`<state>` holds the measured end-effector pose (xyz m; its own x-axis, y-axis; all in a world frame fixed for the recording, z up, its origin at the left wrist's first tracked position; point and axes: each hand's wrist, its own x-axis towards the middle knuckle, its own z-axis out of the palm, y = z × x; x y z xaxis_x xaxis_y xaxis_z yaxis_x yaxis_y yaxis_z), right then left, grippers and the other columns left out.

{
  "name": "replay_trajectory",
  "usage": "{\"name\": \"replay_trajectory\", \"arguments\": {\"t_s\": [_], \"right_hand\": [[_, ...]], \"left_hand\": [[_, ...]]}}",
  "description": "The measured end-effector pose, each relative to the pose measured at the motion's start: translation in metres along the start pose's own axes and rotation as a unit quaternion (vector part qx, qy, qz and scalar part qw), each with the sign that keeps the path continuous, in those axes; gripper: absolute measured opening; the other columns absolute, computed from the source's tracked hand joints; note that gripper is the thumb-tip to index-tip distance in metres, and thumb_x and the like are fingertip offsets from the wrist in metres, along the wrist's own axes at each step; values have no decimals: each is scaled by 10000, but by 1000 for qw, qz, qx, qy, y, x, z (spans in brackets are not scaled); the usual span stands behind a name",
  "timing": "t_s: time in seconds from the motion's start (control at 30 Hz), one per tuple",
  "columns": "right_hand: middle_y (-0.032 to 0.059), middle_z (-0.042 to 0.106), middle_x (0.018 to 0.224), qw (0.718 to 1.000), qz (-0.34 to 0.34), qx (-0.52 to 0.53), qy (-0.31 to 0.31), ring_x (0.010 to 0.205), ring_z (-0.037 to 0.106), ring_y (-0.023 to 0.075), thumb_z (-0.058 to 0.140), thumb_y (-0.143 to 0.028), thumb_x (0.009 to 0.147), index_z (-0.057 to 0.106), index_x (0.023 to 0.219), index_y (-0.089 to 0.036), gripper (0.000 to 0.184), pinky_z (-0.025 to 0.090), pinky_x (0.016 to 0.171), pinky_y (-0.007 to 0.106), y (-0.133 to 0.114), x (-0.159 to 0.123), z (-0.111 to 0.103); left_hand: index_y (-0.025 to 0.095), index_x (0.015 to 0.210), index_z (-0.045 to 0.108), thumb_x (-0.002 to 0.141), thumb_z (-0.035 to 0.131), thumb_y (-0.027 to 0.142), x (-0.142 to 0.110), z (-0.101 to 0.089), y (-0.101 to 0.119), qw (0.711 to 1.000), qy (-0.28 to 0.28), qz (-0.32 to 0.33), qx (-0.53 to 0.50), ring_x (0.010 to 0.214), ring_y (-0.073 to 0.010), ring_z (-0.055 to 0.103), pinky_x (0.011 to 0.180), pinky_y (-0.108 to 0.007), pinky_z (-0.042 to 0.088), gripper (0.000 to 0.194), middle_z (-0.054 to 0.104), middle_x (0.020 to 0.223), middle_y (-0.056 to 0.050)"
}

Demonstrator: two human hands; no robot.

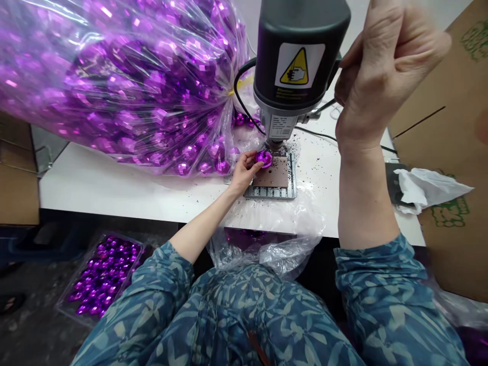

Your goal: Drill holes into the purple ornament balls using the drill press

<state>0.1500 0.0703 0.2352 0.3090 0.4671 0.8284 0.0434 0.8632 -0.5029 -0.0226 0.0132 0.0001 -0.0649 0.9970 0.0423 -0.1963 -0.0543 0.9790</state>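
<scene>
Between the thumb and fingers of my left hand [245, 173] is a shiny purple faceted ball [264, 159], held at the drill press base under the chuck. Below it a brown board [277, 174] lies on the slotted metal base plate [270, 193]. The dark drill press head [301, 56] carries a yellow hand-warning sticker and stands over the ball. My right hand [385, 71] is raised at the right of the head, its fingers closed around the drill press lever [325, 105]; the lever's grip is hidden in my fist.
A large clear bag of purple balls [145, 96] fills the left of the white table [183, 195]. A clear tub of purple pieces [102, 274] stands low at left. Crumpled white tissue [429, 185] and a cardboard box [453, 147] are at right. Plastic film [284, 254] hangs over the front edge.
</scene>
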Motion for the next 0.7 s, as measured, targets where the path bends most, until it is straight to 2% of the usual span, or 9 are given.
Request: {"name": "replay_trajectory", "arguments": {"t_s": [0.17,0.27,0.37,0.47,0.6,0.7], "right_hand": [[-70,398,462,1000,4,2,-5,411,315,-13,640,-674,802,482,535,-158,602,248,503,237,1,0,-2],[-75,358,444,1000,-1,3,-13,400,281,-18,623,-697,784,466,520,-159,620,248,497,232,2,2,-2],[-75,355,438,1000,6,7,-26,398,270,-24,616,-722,757,470,506,-157,635,250,501,231,1,3,-3],[-70,416,457,1000,10,3,-20,417,291,-31,626,-724,743,490,518,-149,632,252,522,226,0,3,-2],[-63,378,449,1000,-18,-20,9,413,264,-28,585,-720,774,460,510,-150,641,254,511,226,2,2,0],[-63,379,446,999,-18,-39,11,423,308,-28,571,-729,773,454,504,-148,651,259,512,215,2,1,0]], "left_hand": [[221,1267,633,849,899,448,-3,6,0,998,-36,14,53,1369,-305,684,1202,-492,534,545,751,1361,-136],[227,1282,634,865,886,459,-6,6,0,994,-52,33,86,1391,-301,666,1218,-485,521,541,723,1406,-139],[233,1294,655,835,911,476,-9,8,0,990,-55,52,119,1372,-300,672,1230,-489,509,578,698,1430,-137],[241,1254,704,776,958,455,-14,12,4,985,-47,71,147,1368,-315,659,1251,-501,481,583,704,1390,-121],[236,1198,723,761,969,459,-19,18,14,989,-58,63,124,1352,-325,652,1258,-523,460,549,723,1336,-116],[234,1176,699,729,986,486,-20,21,19,993,-74,36,79,1350,-328,656,1239,-534,480,587,712,1384,-129]]}}
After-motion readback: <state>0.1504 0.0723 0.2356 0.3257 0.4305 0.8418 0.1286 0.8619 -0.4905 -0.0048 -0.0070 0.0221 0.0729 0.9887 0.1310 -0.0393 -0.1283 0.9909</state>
